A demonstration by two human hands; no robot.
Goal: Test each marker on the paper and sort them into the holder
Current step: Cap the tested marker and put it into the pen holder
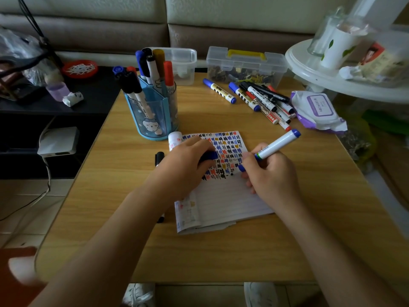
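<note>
Pale wood-grain worktop (221, 258) in dim light carries everything. Fingers of the right hand (272, 173) are curled round a white-barrelled marker with blue ends (276, 144), its blue tip down on the open lined notebook paper (225, 202), at the edge of rows of black, blue, red and orange test marks. The left hand (186, 167) lies on the page, fingers closed on what seems to be the marker's blue cap (209, 155). It hides part of the marks and of a black marker (159, 156) beside the paper. Behind stands a translucent blue pen holder (141, 120) with markers upright in it. A loose heap of markers (261, 100) lies back right, near a purple wipes pack (316, 109) and a clear plastic box with a yellow handle (245, 63).
</note>
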